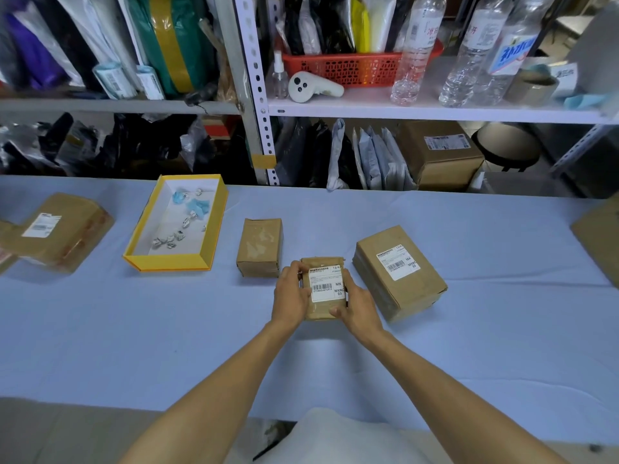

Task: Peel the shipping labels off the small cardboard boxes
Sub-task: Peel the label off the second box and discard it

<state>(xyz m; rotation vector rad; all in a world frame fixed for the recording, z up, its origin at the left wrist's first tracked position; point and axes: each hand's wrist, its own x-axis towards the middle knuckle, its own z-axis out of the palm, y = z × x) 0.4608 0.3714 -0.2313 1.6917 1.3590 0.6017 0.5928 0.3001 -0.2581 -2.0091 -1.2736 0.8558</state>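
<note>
A small cardboard box (322, 309) sits at the table's middle with a white shipping label (326, 283) on its top. My left hand (292, 294) grips its left side, fingers curled at the label's upper left corner. My right hand (356, 304) grips the right side, thumb on the box's near right corner. To the right lies a larger box (407, 293) with its own label (397, 261). Just left and behind stands a small bare box (260, 247) without a label.
A yellow tray (197, 262) at the left holds several crumpled label scraps. A taped, labelled box (58, 231) lies at the far left and another box edge (601, 236) at the far right. Shelves with bags, bottles and parcels stand behind the blue-covered table (167, 329).
</note>
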